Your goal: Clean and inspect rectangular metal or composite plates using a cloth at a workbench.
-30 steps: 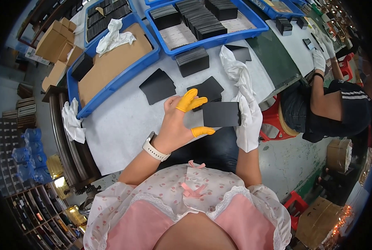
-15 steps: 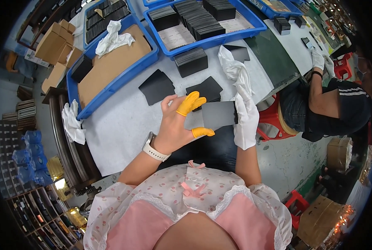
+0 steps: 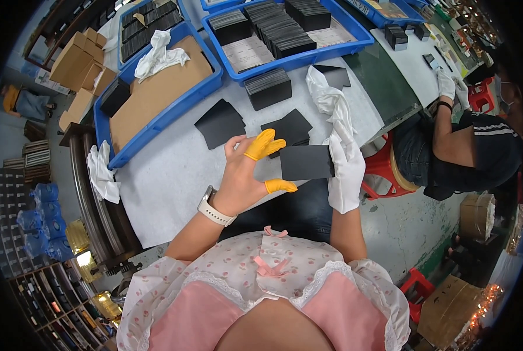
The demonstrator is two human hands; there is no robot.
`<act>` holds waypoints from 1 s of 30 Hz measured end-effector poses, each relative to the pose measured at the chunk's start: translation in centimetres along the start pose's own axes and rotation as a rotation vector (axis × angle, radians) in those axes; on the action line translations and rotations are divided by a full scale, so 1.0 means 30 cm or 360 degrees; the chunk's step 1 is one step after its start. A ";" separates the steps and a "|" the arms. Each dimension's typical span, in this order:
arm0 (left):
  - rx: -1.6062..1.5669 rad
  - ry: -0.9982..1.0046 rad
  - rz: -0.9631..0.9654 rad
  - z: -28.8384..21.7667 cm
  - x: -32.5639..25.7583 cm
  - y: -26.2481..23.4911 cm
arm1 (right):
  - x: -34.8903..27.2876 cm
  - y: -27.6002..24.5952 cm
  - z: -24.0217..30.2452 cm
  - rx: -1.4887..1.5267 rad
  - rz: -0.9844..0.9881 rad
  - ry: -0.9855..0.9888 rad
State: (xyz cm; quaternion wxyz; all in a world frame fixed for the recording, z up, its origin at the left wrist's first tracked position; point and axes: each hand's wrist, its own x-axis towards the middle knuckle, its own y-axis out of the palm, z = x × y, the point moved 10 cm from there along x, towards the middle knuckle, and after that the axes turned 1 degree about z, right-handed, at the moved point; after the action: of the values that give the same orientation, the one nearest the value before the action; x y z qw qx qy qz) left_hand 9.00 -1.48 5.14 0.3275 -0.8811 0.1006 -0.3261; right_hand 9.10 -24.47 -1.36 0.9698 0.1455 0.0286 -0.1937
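Observation:
A black rectangular card point(image 3: 306, 162) is held up by its right edge in my right hand point(image 3: 345, 175), which wears a white glove. My left hand point(image 3: 244, 169) has yellow finger covers on the thumb and fingertips. Its fingers are spread, the thumb just under the card's lower left corner and the fingers by the upper left one; I cannot make out contact. Behind the card lies a fanned pile of black cards point(image 3: 296, 121) on the white-covered table point(image 3: 162, 181). Another fanned pile of dark cards point(image 3: 219, 123) lies further left.
Beyond the piles stands a block of stacked cards point(image 3: 268, 90). A blue tray point(image 3: 337, 51) holds rows of cards, and a cardboard-lined blue tray point(image 3: 156, 137) sits left. A white cloth point(image 3: 331, 99) lies near my right hand. At right, a person point(image 3: 472, 143) sits by a red stool point(image 3: 384, 175).
The card's face has turned from shiny grey to matte black as its tilt changed. My left hand has shifted slightly left and down. In the left background, a person has come into view.

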 end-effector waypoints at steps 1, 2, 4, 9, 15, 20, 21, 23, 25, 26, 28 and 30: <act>-0.0002 -0.0010 0.0016 0.001 0.000 0.002 | 0.000 0.002 -0.003 0.0007 0.0016 0.0008; -0.0003 -0.0011 0.0014 -0.001 0.002 0.000 | 0.000 0.004 -0.006 0.0014 0.0031 0.0015; -0.0005 -0.0013 0.0014 -0.007 0.006 -0.003 | 0.004 0.000 -0.016 0.0034 0.0018 0.0030; 0.0041 0.0060 -0.0059 -0.025 0.005 -0.017 | 0.008 -0.013 -0.043 0.0040 0.0001 0.0086; 0.0044 0.0054 -0.0082 -0.014 -0.002 -0.018 | 0.015 -0.033 -0.054 0.0106 -0.0006 0.0099; 0.0048 0.0066 -0.0113 -0.023 0.005 -0.032 | 0.034 -0.054 -0.035 0.0034 -0.0072 -0.0073; 0.0072 0.0090 -0.0128 -0.030 0.008 -0.035 | 0.035 -0.053 -0.031 0.0031 -0.0073 -0.0073; 0.0104 0.0108 -0.0145 -0.030 0.001 -0.037 | 0.031 -0.051 -0.033 0.0083 -0.0084 -0.0017; 0.0201 0.0090 -0.0123 -0.014 -0.017 -0.026 | 0.029 -0.050 -0.036 0.0102 -0.0031 -0.0006; 0.0200 0.0087 -0.0126 -0.013 -0.017 -0.027 | 0.028 -0.045 -0.038 0.0123 0.0017 0.0003; 0.0236 0.0135 -0.0139 -0.025 -0.013 -0.035 | 0.027 -0.046 -0.042 0.0115 0.0027 0.0007; 0.0235 0.0143 -0.0139 -0.027 -0.011 -0.039 | 0.024 -0.043 -0.046 0.0110 0.0039 0.0010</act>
State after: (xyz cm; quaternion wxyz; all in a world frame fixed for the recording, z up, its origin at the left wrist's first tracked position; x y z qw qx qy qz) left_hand 8.18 -0.86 6.19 0.3724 -0.8425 0.0525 -0.3858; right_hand 9.26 -25.47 -3.10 0.9664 0.1798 0.0233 -0.1822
